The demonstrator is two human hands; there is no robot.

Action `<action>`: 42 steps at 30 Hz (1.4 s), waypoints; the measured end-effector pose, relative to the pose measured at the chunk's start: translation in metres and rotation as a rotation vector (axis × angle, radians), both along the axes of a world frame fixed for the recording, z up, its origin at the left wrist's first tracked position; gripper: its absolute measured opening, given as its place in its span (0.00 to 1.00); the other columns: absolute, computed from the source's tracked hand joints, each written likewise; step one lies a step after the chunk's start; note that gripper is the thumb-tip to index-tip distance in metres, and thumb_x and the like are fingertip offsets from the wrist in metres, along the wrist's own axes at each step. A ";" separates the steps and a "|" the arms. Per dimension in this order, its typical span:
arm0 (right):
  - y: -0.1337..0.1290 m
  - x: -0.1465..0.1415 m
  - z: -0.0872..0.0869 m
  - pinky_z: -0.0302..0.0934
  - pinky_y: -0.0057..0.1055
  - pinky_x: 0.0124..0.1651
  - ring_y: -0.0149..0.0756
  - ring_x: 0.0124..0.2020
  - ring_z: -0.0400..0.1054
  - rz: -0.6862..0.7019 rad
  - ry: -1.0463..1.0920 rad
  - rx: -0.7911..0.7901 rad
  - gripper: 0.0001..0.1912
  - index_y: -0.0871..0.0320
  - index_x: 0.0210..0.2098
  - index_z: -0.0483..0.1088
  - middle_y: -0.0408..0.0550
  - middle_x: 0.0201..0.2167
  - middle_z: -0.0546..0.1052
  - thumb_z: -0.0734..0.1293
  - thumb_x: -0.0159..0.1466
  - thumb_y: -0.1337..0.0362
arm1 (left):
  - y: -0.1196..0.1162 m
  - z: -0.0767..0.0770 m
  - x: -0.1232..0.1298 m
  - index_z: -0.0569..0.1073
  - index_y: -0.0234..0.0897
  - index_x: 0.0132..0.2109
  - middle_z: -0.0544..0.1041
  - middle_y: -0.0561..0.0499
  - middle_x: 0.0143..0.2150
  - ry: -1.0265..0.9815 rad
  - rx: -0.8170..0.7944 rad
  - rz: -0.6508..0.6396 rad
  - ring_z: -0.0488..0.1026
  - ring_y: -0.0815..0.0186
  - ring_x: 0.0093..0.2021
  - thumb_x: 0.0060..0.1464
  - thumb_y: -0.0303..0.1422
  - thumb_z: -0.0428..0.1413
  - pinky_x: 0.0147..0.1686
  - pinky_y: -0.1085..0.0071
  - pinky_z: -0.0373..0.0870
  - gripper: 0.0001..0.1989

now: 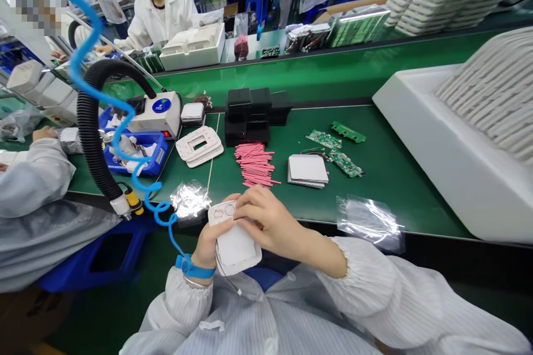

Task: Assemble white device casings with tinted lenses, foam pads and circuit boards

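Note:
My left hand (210, 241) grips a white rounded plastic housing (250, 263) above my lap, its thumb across the front. A flat white rectangular block (233, 247) lies on the housing's face. Outlined shapes, one of them a ring, show at its upper end. A thin dark wire (224, 272) with a small white connector hangs from the lower left. My right hand (268, 219) bends over the housing's upper right, fingertips pinched together at the block's top edge. A short dark line like a wire shows by those fingertips, but what they hold is mostly hidden.
Pink strips (254, 163), black blocks (247, 113), stacked white pads (308, 169) and green circuit boards (345, 162) lie on the green bench. White frames (200, 147) sit left, near a black hose (89, 138) and blue coiled cord (160, 208). A white bin (433, 177) stands right. Co-workers sit nearby.

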State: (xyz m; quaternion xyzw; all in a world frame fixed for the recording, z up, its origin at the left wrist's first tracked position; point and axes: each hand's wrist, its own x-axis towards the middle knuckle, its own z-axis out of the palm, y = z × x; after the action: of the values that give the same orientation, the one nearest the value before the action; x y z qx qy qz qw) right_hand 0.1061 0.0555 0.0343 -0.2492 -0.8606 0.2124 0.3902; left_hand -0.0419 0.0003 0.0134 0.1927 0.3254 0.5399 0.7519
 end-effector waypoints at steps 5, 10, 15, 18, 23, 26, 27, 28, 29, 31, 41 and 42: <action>0.000 0.010 -0.003 0.62 0.35 0.39 0.38 0.37 0.65 -0.107 0.036 -0.385 0.05 0.59 0.36 0.67 0.49 0.34 0.71 0.65 0.60 0.66 | -0.004 0.004 -0.003 0.60 0.38 0.57 0.77 0.44 0.44 0.022 0.039 -0.060 0.75 0.54 0.42 0.48 0.29 0.55 0.43 0.57 0.70 0.28; -0.012 0.001 -0.005 0.60 0.31 0.34 0.34 0.31 0.63 -0.053 0.064 -0.534 0.06 0.58 0.31 0.65 0.45 0.29 0.70 0.67 0.57 0.63 | -0.018 0.004 -0.007 0.65 0.40 0.52 0.78 0.45 0.43 0.114 0.038 0.002 0.74 0.51 0.45 0.45 0.29 0.58 0.45 0.56 0.70 0.24; 0.010 0.034 -0.004 0.63 0.32 0.38 0.34 0.34 0.67 -0.231 0.210 -0.538 0.12 0.58 0.39 0.67 0.47 0.35 0.73 0.67 0.56 0.61 | -0.041 -0.004 -0.062 0.61 0.49 0.57 0.76 0.46 0.49 0.274 -0.090 0.446 0.74 0.47 0.45 0.48 0.34 0.54 0.44 0.44 0.69 0.27; 0.042 0.086 -0.013 0.62 0.35 0.39 0.35 0.32 0.67 -0.648 0.244 -0.379 0.08 0.58 0.34 0.69 0.47 0.32 0.74 0.65 0.56 0.61 | -0.048 -0.018 -0.119 0.62 0.49 0.57 0.77 0.51 0.46 0.478 -0.069 0.840 0.70 0.50 0.52 0.49 0.35 0.53 0.53 0.42 0.61 0.26; 0.082 0.153 -0.039 0.60 0.40 0.41 0.45 0.38 0.67 -1.074 -0.247 -0.317 0.13 0.61 0.36 0.70 0.54 0.35 0.74 0.67 0.53 0.60 | -0.060 -0.036 -0.174 0.62 0.47 0.54 0.78 0.54 0.41 0.564 -0.090 1.008 0.66 0.55 0.56 0.47 0.32 0.54 0.59 0.42 0.50 0.26; 0.084 0.163 -0.048 0.60 0.39 0.38 0.47 0.37 0.67 -1.098 -0.372 -0.337 0.13 0.61 0.34 0.71 0.54 0.32 0.74 0.68 0.52 0.59 | -0.073 -0.036 -0.163 0.63 0.47 0.55 0.77 0.51 0.44 0.528 -0.216 0.954 0.66 0.53 0.56 0.48 0.33 0.54 0.58 0.40 0.50 0.25; 0.082 0.163 -0.049 0.60 0.39 0.37 0.47 0.35 0.67 -1.099 -0.382 -0.360 0.14 0.61 0.34 0.71 0.53 0.31 0.74 0.68 0.52 0.58 | -0.078 -0.034 -0.155 0.63 0.46 0.55 0.77 0.50 0.45 0.501 -0.265 0.915 0.66 0.51 0.56 0.49 0.34 0.54 0.57 0.39 0.51 0.25; 0.080 0.163 -0.049 0.59 0.38 0.35 0.46 0.33 0.68 -1.103 -0.401 -0.389 0.15 0.61 0.35 0.70 0.51 0.29 0.74 0.67 0.53 0.56 | -0.082 -0.032 -0.145 0.64 0.47 0.56 0.76 0.49 0.47 0.465 -0.312 0.856 0.67 0.50 0.55 0.49 0.34 0.54 0.57 0.38 0.50 0.25; 0.078 0.163 -0.048 0.59 0.38 0.34 0.46 0.32 0.68 -1.107 -0.421 -0.412 0.17 0.61 0.37 0.70 0.50 0.27 0.74 0.66 0.54 0.55 | -0.086 -0.030 -0.135 0.64 0.48 0.56 0.76 0.49 0.48 0.427 -0.345 0.787 0.69 0.50 0.53 0.50 0.35 0.53 0.57 0.38 0.50 0.25; 0.074 0.164 -0.047 0.60 0.38 0.35 0.45 0.32 0.68 -1.077 -0.450 -0.378 0.16 0.61 0.41 0.69 0.51 0.28 0.75 0.63 0.58 0.57 | -0.087 -0.024 -0.115 0.62 0.52 0.58 0.76 0.49 0.49 0.320 -0.360 0.618 0.71 0.50 0.51 0.52 0.36 0.51 0.56 0.40 0.53 0.24; 0.067 0.208 -0.070 0.61 0.48 0.43 0.48 0.39 0.65 -0.574 -0.420 -0.087 0.15 0.55 0.40 0.74 0.53 0.39 0.75 0.62 0.57 0.57 | -0.007 0.000 0.002 0.52 0.42 0.64 0.75 0.37 0.48 -0.191 -0.114 -0.037 0.75 0.50 0.43 0.52 0.56 0.44 0.48 0.46 0.63 0.37; 0.065 0.214 -0.073 0.61 0.47 0.41 0.48 0.37 0.65 -0.604 -0.401 -0.077 0.16 0.56 0.38 0.73 0.54 0.36 0.74 0.63 0.57 0.53 | -0.002 0.001 0.010 0.51 0.43 0.65 0.75 0.38 0.48 -0.216 -0.119 -0.063 0.75 0.51 0.43 0.52 0.58 0.43 0.48 0.46 0.63 0.39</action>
State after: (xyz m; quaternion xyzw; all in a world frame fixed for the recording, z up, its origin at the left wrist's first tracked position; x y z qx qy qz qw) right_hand 0.3199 0.1210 -0.0389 -0.5432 -0.7989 0.0667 0.2493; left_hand -0.0320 -0.0018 0.0143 0.0988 0.2678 0.5133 0.8093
